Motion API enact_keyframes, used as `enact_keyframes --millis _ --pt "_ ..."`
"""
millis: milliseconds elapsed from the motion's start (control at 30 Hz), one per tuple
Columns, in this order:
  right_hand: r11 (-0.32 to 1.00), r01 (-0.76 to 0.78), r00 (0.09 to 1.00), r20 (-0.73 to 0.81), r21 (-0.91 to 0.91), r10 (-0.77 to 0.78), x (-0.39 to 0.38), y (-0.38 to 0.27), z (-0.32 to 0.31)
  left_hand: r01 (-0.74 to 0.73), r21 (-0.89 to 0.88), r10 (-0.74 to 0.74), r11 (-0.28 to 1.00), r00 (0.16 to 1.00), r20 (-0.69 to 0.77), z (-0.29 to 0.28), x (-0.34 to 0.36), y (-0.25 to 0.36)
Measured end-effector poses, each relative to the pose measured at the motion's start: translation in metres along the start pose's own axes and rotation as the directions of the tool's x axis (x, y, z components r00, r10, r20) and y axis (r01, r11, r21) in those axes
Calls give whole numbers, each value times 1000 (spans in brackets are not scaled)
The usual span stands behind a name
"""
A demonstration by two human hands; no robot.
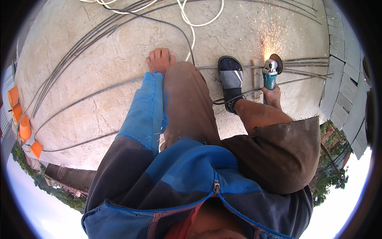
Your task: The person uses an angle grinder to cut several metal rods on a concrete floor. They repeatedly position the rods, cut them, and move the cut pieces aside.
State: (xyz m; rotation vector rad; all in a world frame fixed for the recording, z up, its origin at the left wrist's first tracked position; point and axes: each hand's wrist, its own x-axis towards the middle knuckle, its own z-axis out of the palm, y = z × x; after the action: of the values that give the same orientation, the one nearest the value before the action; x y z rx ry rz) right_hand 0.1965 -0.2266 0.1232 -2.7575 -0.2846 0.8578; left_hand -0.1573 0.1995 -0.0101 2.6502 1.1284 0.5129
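My right hand [271, 95] grips a teal angle grinder [270, 75] whose dark disc [277, 63] throws orange sparks [266, 42] upward. Under and beside it, steel rods [306, 60] cross a short wooden piece [255, 81]. My left hand [160, 59] rests on the concrete beside my bent left knee, fingers slightly bent and apart, near a long rod [107, 89] that runs behind that knee. My sandalled right foot [230, 79] stands just left of the grinder, with a dark cord around the ankle.
White cable loops [205, 23] and a dark cord lie ahead on the cracked concrete slab [83, 115]. Bundled rods [75, 47] curve across the upper left. Orange plastic pieces [24, 127] line the left edge. Grey boards [341, 99] lie along the right edge, with greenery beyond.
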Motion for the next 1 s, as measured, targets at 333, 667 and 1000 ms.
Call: enact_keyframes --millis 333,667,1000 --pt "1000 16 1000 -9 7 -16 3 7 1 14 3 -14 1000 1000 24 6 -2 -2" --pt "1000 -2 1000 1 16 2 -1 -2 -1 35 0 -35 999 998 61 2 -2 -1" --pt "1000 -10 1000 -5 16 10 1 2 -2 34 -11 -34 999 998 58 -3 2 3"
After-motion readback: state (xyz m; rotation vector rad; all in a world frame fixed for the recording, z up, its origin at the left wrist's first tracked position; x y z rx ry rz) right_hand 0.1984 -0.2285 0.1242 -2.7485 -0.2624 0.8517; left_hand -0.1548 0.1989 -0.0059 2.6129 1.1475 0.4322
